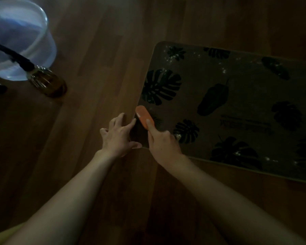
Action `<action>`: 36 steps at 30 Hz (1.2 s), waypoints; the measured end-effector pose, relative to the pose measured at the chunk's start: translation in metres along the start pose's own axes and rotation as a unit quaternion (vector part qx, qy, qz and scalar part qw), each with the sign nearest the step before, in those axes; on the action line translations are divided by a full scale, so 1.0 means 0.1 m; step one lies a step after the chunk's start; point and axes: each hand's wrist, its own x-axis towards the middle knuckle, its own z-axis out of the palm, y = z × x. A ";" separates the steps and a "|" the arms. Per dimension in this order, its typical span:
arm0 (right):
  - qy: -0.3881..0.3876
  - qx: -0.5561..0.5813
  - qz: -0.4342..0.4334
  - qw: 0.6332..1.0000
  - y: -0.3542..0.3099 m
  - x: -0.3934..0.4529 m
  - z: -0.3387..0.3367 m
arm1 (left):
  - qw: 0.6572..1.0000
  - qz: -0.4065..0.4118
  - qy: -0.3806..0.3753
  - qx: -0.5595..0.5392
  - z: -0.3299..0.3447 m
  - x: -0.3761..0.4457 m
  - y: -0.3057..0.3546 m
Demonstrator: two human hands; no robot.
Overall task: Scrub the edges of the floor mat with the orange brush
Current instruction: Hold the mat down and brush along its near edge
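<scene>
Fingers (149, 127) of your right hand (162, 144) gripped the orange brush (143, 115) at the floor mat (228, 103) edge; left hand (117, 137) splayed flat, bristles hidden in dim light.

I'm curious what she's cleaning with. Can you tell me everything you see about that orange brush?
The orange brush is small, with a smooth, rounded, oblong back that looks like plastic and a pale mark across it. Its bristles are too dark to make out. It lies at the left edge of the leaf-patterned mat, near a corner. The right hand grips it, forefinger stretched along its back.
</scene>
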 end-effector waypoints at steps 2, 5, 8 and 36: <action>0.011 0.042 -0.010 0.999 0.16 -0.26 0.13 | 1.000 -0.010 -0.007 0.004 -0.03 0.00 0.05; -0.003 0.090 -0.013 0.996 0.34 -0.59 0.24 | 0.999 -0.017 -0.032 -0.008 -0.05 0.03 0.23; -0.004 0.065 -0.017 0.998 0.37 -0.65 0.14 | 0.998 -0.022 -0.058 -0.022 -0.03 0.05 0.36; 0.024 0.024 0.024 0.999 0.44 -0.18 -0.15 | 0.995 -0.052 -0.085 -0.004 0.05 0.00 0.50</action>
